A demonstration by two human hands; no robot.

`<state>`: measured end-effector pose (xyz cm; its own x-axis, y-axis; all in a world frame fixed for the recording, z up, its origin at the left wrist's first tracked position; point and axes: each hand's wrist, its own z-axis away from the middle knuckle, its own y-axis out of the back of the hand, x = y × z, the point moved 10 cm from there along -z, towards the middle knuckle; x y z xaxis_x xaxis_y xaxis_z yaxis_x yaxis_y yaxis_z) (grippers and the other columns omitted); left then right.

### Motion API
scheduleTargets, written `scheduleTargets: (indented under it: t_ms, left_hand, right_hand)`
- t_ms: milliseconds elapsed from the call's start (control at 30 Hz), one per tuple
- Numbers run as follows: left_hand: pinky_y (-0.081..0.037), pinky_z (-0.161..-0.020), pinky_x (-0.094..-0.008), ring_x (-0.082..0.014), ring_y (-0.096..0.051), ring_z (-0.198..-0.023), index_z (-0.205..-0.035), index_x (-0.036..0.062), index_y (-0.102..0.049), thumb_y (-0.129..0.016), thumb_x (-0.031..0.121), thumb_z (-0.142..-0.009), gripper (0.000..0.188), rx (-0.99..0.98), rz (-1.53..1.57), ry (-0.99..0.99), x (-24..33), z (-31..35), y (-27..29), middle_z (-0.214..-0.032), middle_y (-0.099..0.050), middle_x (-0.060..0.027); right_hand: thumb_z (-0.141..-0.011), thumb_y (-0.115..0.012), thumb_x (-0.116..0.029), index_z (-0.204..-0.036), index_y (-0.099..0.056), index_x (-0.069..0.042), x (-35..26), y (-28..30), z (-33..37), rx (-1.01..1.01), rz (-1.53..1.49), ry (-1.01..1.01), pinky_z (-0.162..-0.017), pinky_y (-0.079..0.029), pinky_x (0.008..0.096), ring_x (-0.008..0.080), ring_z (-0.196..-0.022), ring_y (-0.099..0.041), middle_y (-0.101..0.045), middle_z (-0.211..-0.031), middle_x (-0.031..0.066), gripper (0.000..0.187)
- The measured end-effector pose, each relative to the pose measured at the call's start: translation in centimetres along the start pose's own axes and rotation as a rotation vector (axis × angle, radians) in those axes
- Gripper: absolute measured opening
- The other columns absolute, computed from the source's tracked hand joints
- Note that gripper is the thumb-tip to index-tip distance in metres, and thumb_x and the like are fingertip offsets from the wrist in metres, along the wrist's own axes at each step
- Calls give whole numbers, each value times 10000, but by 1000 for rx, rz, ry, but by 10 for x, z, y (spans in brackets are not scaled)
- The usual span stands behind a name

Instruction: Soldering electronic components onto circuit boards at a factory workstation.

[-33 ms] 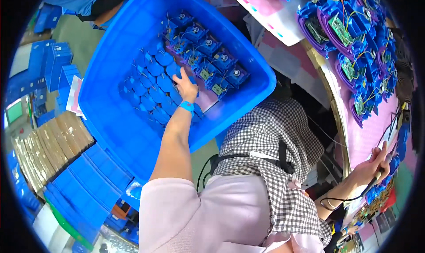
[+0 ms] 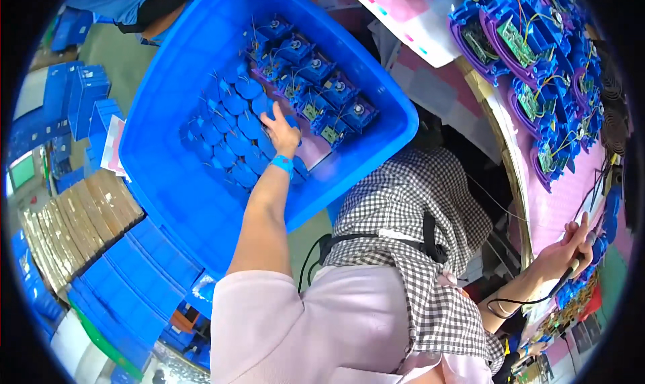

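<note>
Left hand (image 2: 283,132) reaches down into a big blue bin (image 2: 161,115), its fingers bent over the round blue parts (image 2: 236,142) – can't tell whether they grip one. Those parts lie packed together in the bin, thin wires sticking up from many. Beside them in the same bin, toward the far right wall: rows of blue assemblies (image 2: 317,67) with wiring and small green boards, some pink sheet (image 2: 314,154) showing between the two groups. Blue band (image 2: 283,161) around the left wrist.

Right hand (image 2: 570,248) is out by the pink-covered tabletop (image 2: 531,202), fingers closed around a dark corded tool (image 2: 575,268) – black cable (image 2: 510,302) loops by the forearm. Purple-edged blue housings (image 2: 516,45) with exposed boards and wires crowd the tabletop's far part. Checked apron (image 2: 403,202) on the person.
</note>
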<state>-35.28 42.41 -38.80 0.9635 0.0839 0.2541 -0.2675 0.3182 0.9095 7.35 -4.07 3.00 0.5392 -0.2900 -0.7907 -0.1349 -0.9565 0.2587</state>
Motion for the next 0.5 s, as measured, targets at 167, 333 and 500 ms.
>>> scheduleTargets:
  t_ms: [167,333,500]
  left_hand:
    - [-475,-923,-475,-468,-501,-1108,-1408,181,-283,-793,65,-613,952,65,134,-135,6,28,28,-1373,-231,-241]
    - [-453,-941,-430,-385,-492,-1148,-1257,36,-467,-836,182,-597,770,33,261,-147,-37,62,34,-1275,-419,-223]
    - [-442,-936,-420,-358,-479,-1140,-1178,85,-568,-860,310,-564,717,-228,330,390,-89,89,-21,-1226,-462,-203]
  right_hand:
    - [-918,-591,-41,-894,-619,45,3,2,-1,-10,-90,12,-673,-520,236,162,-719,-628,-672,-933,155,93]
    - [-922,-578,-22,-791,-452,-23,17,9,-4,-19,-77,-23,-668,-534,238,186,-738,-655,-658,-1030,260,181]
    - [-919,-580,-16,-810,-467,-27,28,4,-4,-85,-185,-30,-669,-536,230,189,-744,-662,-659,-1024,263,157]
